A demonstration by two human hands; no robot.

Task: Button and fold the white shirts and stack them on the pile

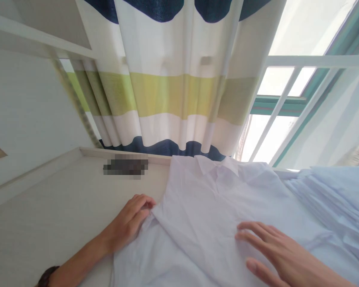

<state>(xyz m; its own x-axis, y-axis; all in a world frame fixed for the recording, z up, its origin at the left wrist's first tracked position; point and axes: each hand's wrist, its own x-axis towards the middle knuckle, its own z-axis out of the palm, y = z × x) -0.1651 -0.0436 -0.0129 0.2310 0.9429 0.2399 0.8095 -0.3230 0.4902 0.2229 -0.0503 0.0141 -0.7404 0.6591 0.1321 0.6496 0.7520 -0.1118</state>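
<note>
A white collared shirt (pixel 197 207) lies spread on a pale flat surface (pixel 62 207), its collar toward the curtain. At the shirt's left edge is my left hand (pixel 133 219), fingers curled together over a bit of the fabric near a fold. My right hand (pixel 275 251) rests over the right part of the shirt with its fingers apart and nothing held in them. Folds run across the lower part of the shirt, which leaves the bottom of the view.
Folded white cloth (pixel 341 199) is piled at the right. A blurred dark object (pixel 125 165) lies near the back ledge. Behind hangs a striped curtain (pixel 179 95), with a barred window (pixel 281 105) to its right. A pale wall (pixel 32 107) rises at the left.
</note>
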